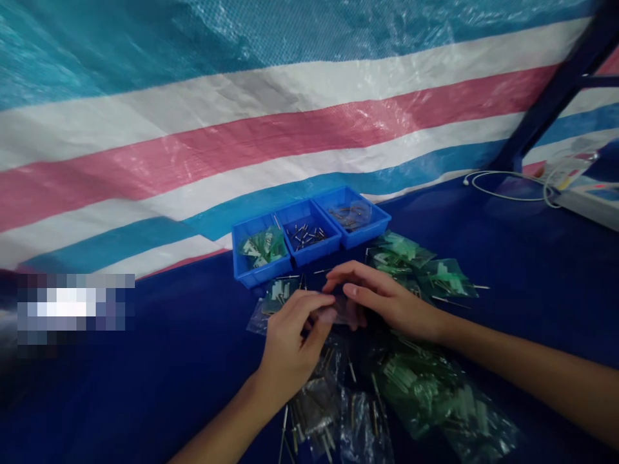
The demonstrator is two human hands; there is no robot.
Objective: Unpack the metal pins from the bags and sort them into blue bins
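My left hand point(297, 332) is closed, its thumb and fingers pinching the edge of a small clear plastic bag point(344, 310). Close on the right, my right hand point(382, 296) has its thumb and fingers apart around the far side of that bag; whether it grips the bag is hard to tell. Below the hands lie clear bags of thin metal pieces point(316, 406) and green bags point(435, 393). More green bags point(447, 277) lie beyond my right hand, and another small bag point(279, 291) is behind my left hand.
Three joined blue bins point(264, 277) stand at the back, holding green packets, loose metal pieces and a clear bag. A striped sheet point(242, 148) hangs behind the dark blue table point(159, 374). At the right are a white cable point(503, 198) and a pale device point(587, 200).
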